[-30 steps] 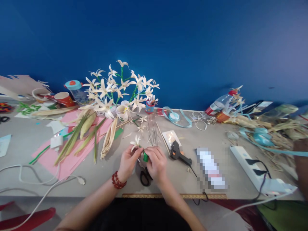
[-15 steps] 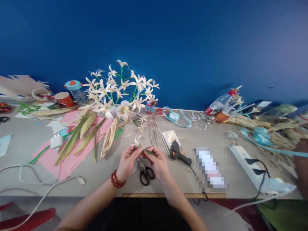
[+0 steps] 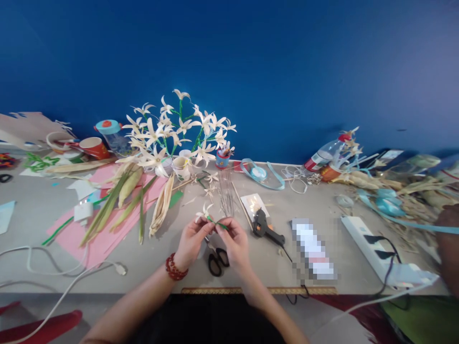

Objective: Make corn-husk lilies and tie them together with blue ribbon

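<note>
Between the fingertips of my left hand (image 3: 191, 242) is a small white flower (image 3: 205, 211) with pale, narrow petals, pinched at its green base. My right hand (image 3: 235, 242) is closed on a thin green strip (image 3: 222, 226) that runs across to the flower's stem. Whether it is tape or paper I cannot make out. Both hands hover close together above black-handled scissors (image 3: 215, 264), whose blades are partly hidden. Beyond them, several thin wires (image 3: 226, 193) lie on the table, with small loose white flowers (image 3: 210, 191) beside them.
Cups holding many white flowers (image 3: 184, 125) stand at the back. Right of my hands lie a black glue gun (image 3: 267, 228), a blurred phone (image 3: 313, 248) and a power strip (image 3: 373, 248). Leftward are corn husks (image 3: 107, 210) on pink paper (image 3: 96, 246) and a white cable (image 3: 120, 268).
The white flower has turned slightly in my fingers and shows a little more of its green base. Both hands stay nearly in place, keeping their pinches.
</note>
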`<state>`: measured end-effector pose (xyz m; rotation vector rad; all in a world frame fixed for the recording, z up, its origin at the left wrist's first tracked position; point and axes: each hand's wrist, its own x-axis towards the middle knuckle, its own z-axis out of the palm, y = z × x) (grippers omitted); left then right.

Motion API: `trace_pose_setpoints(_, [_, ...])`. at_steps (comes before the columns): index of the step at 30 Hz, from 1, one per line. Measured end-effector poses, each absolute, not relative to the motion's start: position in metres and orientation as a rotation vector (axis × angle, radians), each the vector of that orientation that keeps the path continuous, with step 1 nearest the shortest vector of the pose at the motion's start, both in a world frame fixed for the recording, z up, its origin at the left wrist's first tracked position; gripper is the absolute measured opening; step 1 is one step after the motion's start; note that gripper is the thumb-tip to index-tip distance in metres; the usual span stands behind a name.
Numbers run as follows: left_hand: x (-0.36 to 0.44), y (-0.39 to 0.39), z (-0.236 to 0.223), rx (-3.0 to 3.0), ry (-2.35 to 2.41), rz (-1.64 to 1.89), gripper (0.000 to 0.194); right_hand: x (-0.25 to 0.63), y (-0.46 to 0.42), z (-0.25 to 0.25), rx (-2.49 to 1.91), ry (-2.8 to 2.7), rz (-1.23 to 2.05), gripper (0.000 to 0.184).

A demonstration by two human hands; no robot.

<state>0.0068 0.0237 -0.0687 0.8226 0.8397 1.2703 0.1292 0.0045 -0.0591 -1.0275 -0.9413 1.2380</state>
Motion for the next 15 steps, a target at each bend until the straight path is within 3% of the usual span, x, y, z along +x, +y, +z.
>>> trace_pose_setpoints(7, [0.0042, 0.0236, -0.0635, 0.814, 0.772, 1.255, 0.016, 0.1306, 0.0083, -0.0582, -0.819, -0.613, 1.707, 0.021])
trace_pose_setpoints(15, [0.0022, 0.0255, -0.0595, 0.918, 0.777, 1.215, 0.013, 0.1351, 0.0063, -0.0548, -0.981, -0.956, 1.352, 0.012])
